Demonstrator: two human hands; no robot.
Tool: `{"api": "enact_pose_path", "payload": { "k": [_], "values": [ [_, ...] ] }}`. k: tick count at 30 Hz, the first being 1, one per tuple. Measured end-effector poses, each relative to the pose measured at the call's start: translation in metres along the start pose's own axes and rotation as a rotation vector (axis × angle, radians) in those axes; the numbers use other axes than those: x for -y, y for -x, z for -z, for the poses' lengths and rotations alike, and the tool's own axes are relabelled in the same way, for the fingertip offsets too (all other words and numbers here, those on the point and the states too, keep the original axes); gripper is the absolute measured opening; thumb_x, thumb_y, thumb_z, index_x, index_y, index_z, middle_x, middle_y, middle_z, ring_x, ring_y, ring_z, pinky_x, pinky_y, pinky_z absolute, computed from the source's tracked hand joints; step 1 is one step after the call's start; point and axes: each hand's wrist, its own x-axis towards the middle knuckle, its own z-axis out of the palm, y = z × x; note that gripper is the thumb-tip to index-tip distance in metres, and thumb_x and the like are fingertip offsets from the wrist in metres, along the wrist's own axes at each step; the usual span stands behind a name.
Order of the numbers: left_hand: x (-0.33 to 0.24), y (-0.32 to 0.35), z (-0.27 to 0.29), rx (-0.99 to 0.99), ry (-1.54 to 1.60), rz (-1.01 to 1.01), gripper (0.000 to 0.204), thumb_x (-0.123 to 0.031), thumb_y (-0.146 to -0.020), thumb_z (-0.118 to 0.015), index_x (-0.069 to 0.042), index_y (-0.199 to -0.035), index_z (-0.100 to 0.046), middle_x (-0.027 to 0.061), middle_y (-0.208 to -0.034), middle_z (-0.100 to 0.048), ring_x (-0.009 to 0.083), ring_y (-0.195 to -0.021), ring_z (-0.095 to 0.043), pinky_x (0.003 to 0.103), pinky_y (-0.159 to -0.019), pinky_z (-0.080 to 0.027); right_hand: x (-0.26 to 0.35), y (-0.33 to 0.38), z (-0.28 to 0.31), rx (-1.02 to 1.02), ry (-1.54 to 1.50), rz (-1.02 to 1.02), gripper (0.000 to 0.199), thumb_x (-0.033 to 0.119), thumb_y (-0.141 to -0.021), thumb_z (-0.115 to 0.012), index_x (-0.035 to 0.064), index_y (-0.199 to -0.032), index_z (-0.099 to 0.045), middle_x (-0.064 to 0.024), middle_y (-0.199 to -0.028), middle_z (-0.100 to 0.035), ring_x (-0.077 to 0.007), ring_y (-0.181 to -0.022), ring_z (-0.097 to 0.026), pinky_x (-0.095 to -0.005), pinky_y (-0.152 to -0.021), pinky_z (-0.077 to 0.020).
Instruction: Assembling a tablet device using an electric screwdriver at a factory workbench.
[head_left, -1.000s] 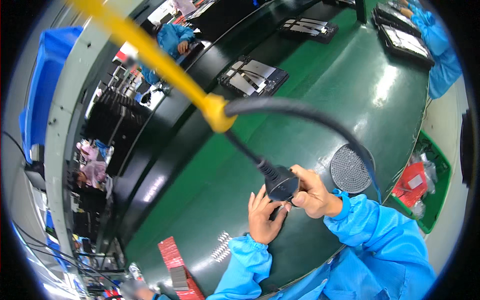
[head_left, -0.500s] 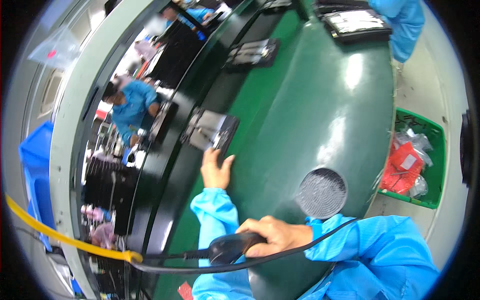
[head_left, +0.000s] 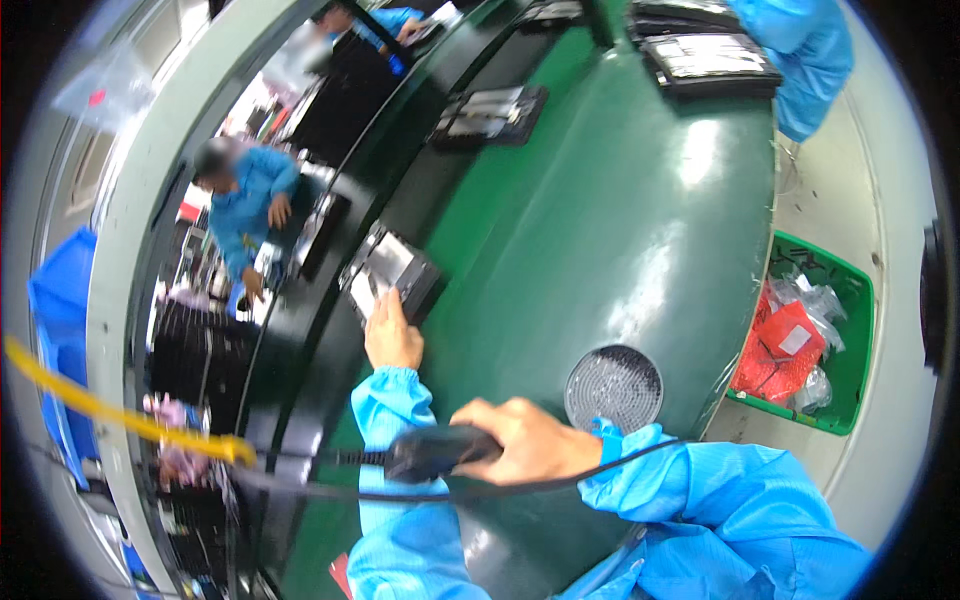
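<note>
My left hand point(head_left: 393, 335) reaches over the near edge of a black tray point(head_left: 428, 290) that holds flat silvery pieces. Its fingers are bunched together on the tray's contents; what lies between them, if anything, is hidden. My right hand point(head_left: 525, 440) is closed around a rounded black corded handheld tool point(head_left: 420, 455), held above my left forearm. A black cable point(head_left: 540, 487) runs from the tool's far end and loops back past my right sleeve. A yellow coiled cord point(head_left: 130, 415) joins the cable at the left.
Another black tray point(head_left: 490, 115) lies farther along the green bench point(head_left: 560, 260). Stacked black trays point(head_left: 710, 65) stand at the far right beside a person in blue. A round textured disc point(head_left: 614, 388) sits near my right arm. A green bin point(head_left: 855, 330) holds red and clear bags.
My left hand has moved from the tray's near edge onto its contents, and its fingers have drawn together. The right hand still holds the tool. The whole view has shifted slightly.
</note>
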Motion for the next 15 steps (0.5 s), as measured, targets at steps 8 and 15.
{"api": "enact_pose_path", "payload": {
  "k": [8, 15],
  "values": [
    [-0.086, 0.162, 0.092, 0.054, 0.114, -0.03, 0.061, -0.004, -0.061, -0.061, -0.004, -0.122, -0.055, 0.0154, -0.124, -0.055, 0.0313, -0.118, -0.051, 0.046, -0.097, -0.039, 0.018, 0.002, 0.023, -0.225, -0.154, -0.201, 0.02, 0.003, -0.075, -0.073, 0.0022, -0.083, -0.054, -0.0033, -0.07, -0.065, -0.004, -0.067, -0.057, -0.022, -0.055, -0.0454],
    [-0.163, 0.255, 0.15, 0.026, 0.293, 0.033, 0.049, -0.003, -0.058, -0.063, -0.005, -0.108, -0.064, 0.0158, -0.119, -0.059, 0.0321, -0.118, -0.053, 0.059, -0.101, -0.027, 0.039, 0.0, 0.056, -0.39, -0.206, -0.191, 0.029, 0.002, -0.073, -0.076, -0.0011, -0.091, -0.054, -0.0011, -0.062, -0.058, -0.0065, -0.049, -0.053, -0.0212, -0.045, -0.0415]
  ]
}}
